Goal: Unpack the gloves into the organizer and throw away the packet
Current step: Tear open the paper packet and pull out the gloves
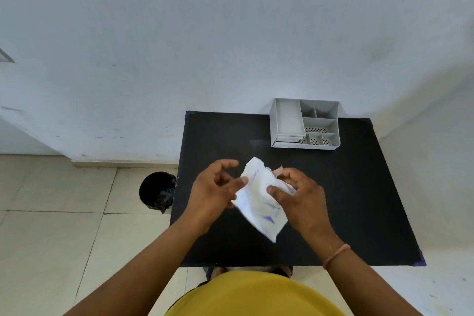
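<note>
A white glove packet (259, 202) with blue print hangs above the black table (359, 200), crumpled and torn at its top. My right hand (298, 196) grips the packet's upper right part, thumb on its front. My left hand (218, 187) touches the packet's left edge with its fingertips, the other fingers spread. A pale beige scrap (278, 170), perhaps a glove, pokes out at the packet's top by my right fingers. The grey organizer (305, 123) stands at the table's far edge, its several compartments holding nothing I can see.
A black bin (157, 191) with a dark liner stands on the tiled floor just left of the table. A white wall rises directly behind the table. My yellow shirt and my feet show below the table's near edge.
</note>
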`<action>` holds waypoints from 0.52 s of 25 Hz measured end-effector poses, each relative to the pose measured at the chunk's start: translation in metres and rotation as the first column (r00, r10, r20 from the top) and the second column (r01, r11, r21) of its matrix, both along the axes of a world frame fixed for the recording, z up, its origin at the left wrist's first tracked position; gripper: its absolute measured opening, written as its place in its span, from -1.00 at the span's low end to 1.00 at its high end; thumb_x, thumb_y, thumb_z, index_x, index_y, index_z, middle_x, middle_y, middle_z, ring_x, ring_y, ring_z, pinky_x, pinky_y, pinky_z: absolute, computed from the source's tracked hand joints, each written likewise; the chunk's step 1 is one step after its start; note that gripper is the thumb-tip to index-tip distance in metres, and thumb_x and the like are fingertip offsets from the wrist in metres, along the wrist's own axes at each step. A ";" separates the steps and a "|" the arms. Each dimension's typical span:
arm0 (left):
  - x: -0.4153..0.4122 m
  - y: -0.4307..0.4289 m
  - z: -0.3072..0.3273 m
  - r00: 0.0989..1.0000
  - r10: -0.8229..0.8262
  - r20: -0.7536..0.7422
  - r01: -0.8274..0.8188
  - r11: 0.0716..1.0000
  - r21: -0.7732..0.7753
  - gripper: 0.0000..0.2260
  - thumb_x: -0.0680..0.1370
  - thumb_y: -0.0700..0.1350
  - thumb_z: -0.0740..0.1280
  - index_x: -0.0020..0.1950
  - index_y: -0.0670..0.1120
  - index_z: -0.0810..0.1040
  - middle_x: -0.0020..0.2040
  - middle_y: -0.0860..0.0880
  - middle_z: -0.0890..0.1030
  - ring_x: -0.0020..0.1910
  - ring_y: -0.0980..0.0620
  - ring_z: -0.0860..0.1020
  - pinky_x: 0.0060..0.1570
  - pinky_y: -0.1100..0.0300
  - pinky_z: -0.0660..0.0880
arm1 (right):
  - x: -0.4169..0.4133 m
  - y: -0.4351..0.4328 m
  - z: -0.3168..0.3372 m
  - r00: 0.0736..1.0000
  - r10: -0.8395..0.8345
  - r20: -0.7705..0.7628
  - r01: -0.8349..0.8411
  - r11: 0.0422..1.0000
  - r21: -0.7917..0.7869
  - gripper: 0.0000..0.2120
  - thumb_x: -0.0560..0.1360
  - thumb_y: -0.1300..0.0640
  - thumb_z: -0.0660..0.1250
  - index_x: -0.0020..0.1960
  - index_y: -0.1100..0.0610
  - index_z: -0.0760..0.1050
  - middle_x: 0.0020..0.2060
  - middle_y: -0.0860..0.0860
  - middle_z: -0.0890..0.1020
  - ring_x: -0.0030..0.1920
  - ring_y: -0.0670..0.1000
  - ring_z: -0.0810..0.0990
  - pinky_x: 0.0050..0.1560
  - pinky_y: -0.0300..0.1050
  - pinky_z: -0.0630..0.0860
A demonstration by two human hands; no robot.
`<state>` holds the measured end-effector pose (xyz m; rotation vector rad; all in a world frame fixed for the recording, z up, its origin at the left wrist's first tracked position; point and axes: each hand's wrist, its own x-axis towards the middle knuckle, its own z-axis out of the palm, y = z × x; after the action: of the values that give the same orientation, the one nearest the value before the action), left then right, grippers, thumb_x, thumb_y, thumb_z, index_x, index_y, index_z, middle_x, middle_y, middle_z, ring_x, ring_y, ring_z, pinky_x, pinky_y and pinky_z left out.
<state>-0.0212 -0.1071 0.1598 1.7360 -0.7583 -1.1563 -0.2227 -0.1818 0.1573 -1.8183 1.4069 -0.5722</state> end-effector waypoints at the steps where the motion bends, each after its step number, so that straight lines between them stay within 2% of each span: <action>1: -0.003 -0.004 0.005 0.989 -0.121 0.088 0.125 0.991 -0.038 -0.55 0.55 -0.04 0.55 0.42 0.08 0.56 -0.21 0.02 0.72 -0.26 0.02 0.73 -0.15 0.03 0.76 | 0.002 0.001 0.001 1.000 0.010 0.013 -0.010 1.000 0.011 -0.77 0.47 0.02 0.54 0.06 -0.15 0.57 -0.10 -0.32 0.65 -0.06 -0.19 0.70 -0.20 -0.32 0.65; 3: -0.010 -0.016 0.013 0.937 -0.293 0.192 0.299 0.954 -0.005 -0.43 0.53 -0.03 0.57 0.50 0.17 0.48 -0.31 0.03 0.72 -0.35 0.06 0.73 -0.17 0.15 0.73 | 0.006 0.005 0.000 0.999 0.036 0.031 -0.036 0.999 -0.001 -0.77 0.49 0.01 0.55 0.09 -0.10 0.58 -0.14 -0.32 0.64 -0.08 -0.36 0.66 -0.23 -0.44 0.57; 5: -0.011 -0.029 0.018 0.894 -0.410 0.182 0.404 0.912 0.069 -0.42 0.53 -0.01 0.57 0.52 0.18 0.47 -0.30 0.03 0.73 -0.38 0.05 0.73 -0.18 0.15 0.72 | 0.009 0.008 -0.002 0.997 0.065 0.051 -0.065 0.998 -0.016 -0.77 0.51 0.03 0.53 0.15 -0.03 0.61 -0.11 -0.29 0.65 -0.07 -0.40 0.65 -0.18 -0.47 0.57; 7: -0.005 -0.038 0.019 0.867 -0.482 0.131 0.468 0.875 0.120 -0.57 0.54 0.00 0.56 0.40 0.11 0.59 -0.24 -0.01 0.76 -0.33 -0.02 0.76 -0.19 0.08 0.73 | 0.009 0.010 -0.001 0.994 0.094 0.050 -0.092 0.995 -0.042 -0.77 0.53 0.03 0.52 0.16 -0.06 0.60 -0.09 -0.26 0.65 -0.07 -0.31 0.67 -0.13 -0.42 0.60; 9: 0.004 -0.044 0.019 0.862 -0.503 0.072 0.492 0.862 0.125 -0.75 0.55 0.00 0.55 0.21 0.04 0.70 -0.19 -0.07 0.79 -0.25 -0.09 0.79 -0.14 -0.02 0.72 | 0.009 0.009 0.002 0.992 0.114 0.053 -0.111 0.992 -0.063 -0.80 0.52 0.03 0.53 0.09 -0.12 0.58 -0.15 -0.25 0.64 -0.08 -0.22 0.68 -0.15 -0.37 0.62; 11: 0.012 -0.046 0.017 0.868 -0.494 0.050 0.488 0.867 0.105 -0.85 0.55 -0.02 0.55 0.08 -0.01 0.74 -0.17 -0.08 0.80 -0.21 -0.12 0.79 -0.13 -0.03 0.70 | 0.009 0.008 0.005 0.993 0.111 0.044 -0.109 0.993 -0.053 -0.79 0.50 0.02 0.54 0.04 -0.14 0.55 -0.17 -0.25 0.63 -0.04 -0.24 0.66 -0.16 -0.40 0.59; 13: 0.015 -0.046 0.013 0.873 -0.485 0.056 0.482 0.874 0.060 -0.88 0.55 -0.07 0.55 0.06 -0.04 0.77 -0.12 -0.05 0.81 -0.20 -0.12 0.79 -0.18 0.02 0.70 | 0.009 0.007 0.007 0.995 0.066 0.078 -0.070 0.996 0.051 -0.75 0.46 0.01 0.57 0.07 -0.11 0.57 -0.12 -0.22 0.67 -0.02 -0.30 0.66 -0.15 -0.42 0.59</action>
<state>-0.0058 -0.1527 0.1730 1.6749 -1.2720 -1.4558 -0.2135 -0.1747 0.1647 -1.7760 1.2926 -0.5570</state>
